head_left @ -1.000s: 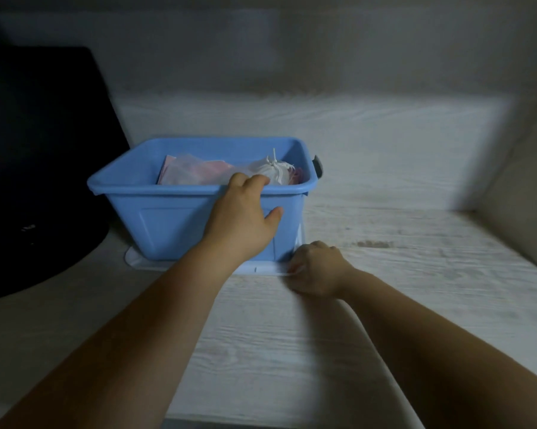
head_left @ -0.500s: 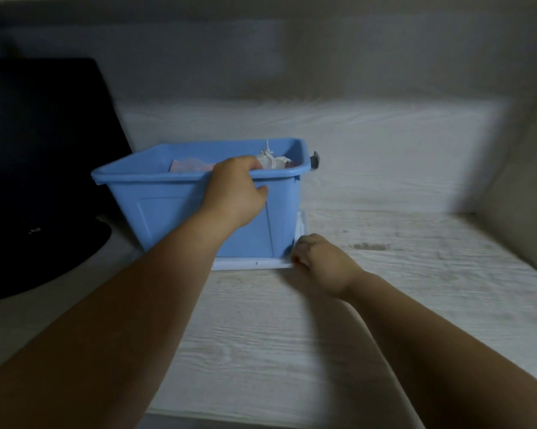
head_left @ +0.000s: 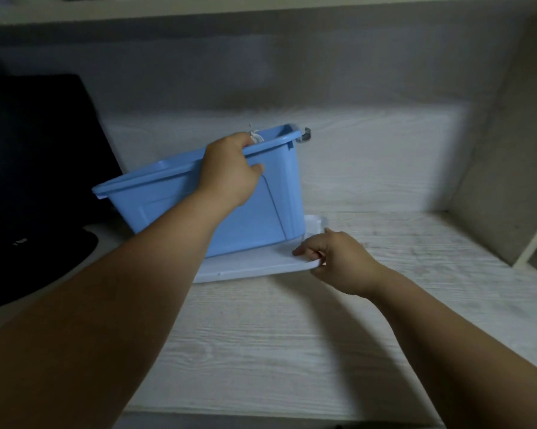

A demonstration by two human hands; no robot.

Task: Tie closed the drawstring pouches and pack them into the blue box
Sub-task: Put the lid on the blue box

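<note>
Box, blue and open-topped, sits at centre frame and is tilted: its rim slopes from lower left up to the upper right, and its bottom edge slopes the same way. It hangs over a white lid. Whether its base touches the lid cannot be told, since the left forearm covers much of that edge. A grey latch sticks out at the high right end of the rim.

Left hand grasps the near rim of the box right of its middle, with the fingers hooked over the rim into the inside and the thumb pressed against the outer wall. Just beside its knuckles a white knotted cord of a pouch peeks above the rim. The rest of the pouch is hidden inside the box.

Right hand, right of centre, pinches the near right corner of the lid, with the thumb on top and the curled fingers beneath the edge. That corner looks slightly raised off the desk, a pale wood-grain surface filling the lower frame.

At the left of the frame a large black object stands behind the low end of the box. It is too dark to identify. At the right, a grey panel rises from the desk, well apart from the box.
</note>
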